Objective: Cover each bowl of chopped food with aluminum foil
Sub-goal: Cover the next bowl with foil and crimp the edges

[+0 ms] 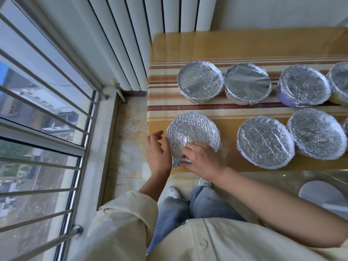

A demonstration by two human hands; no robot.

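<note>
We see the foil-wrapped bowl (192, 132) near the centre of the frame, on the left end of the striped bench (188, 48). Our right grip (201, 159) closes on it, with the fingers curled over the lower rim and pinching the crumpled foil down. Our left grip (158, 153) lies loose against the bowl's left side, fingers relaxed and slightly spread — holding nothing. To the right and above, other covered bowls (265, 142) stand in two rows.
</note>
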